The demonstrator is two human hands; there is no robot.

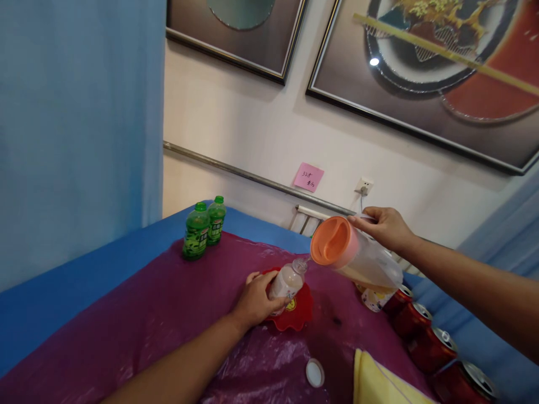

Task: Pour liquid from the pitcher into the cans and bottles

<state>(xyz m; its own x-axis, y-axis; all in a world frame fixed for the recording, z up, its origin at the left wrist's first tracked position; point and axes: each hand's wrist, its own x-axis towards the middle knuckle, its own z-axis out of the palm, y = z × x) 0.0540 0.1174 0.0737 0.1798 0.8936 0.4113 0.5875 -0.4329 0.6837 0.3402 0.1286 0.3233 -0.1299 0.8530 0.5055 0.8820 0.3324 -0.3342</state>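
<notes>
My left hand [257, 298] is wrapped round a clear bottle [288, 280] with a pale label, its open mouth tilted to the right. Under the bottle lies a red scalloped dish [301, 314] with a yellow emblem. My right hand [385, 225] grips the handle of a translucent pitcher [366, 264], tipped leftward. Its orange lid [332, 241] is close to the bottle's mouth, where a thin stream seems to show. Pale brownish liquid lies inside the pitcher. A white cap [315, 373] rests on the purple sheet [202, 325] nearer to me.
Two green bottles [196, 233] stand at the back left. Several red cans [432, 345] line the right side, near a patterned cup [374, 299]. A yellow cloth [381, 381] lies in front. Behind are a wall rail [236, 170] and blue curtains.
</notes>
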